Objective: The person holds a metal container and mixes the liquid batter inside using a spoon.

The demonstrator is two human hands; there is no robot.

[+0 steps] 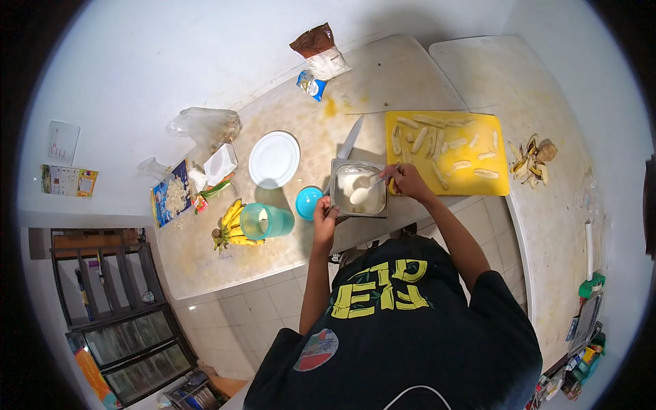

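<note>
A square metal container (383, 207) with white powder or batter inside stands at the table's front edge. My left hand (325, 210) is closed on its left rim. In my right hand (404, 181) is a spoon (360, 195), its bowl heaped with white stuff over the container. Right of it lies a yellow cutting board (478, 186) with several peeled banana slices. A knife (351, 137) rests behind the container. On its left are a small blue bowl (309, 203) and a turquoise pitcher (279, 221).
Yellow bananas (232, 225) lie beside the pitcher. A white plate (274, 159), a white box (221, 162) and a plastic bag (205, 124) are at the left. Food packets (320, 58) stand at the back wall. Banana peels (527, 166) lie far right.
</note>
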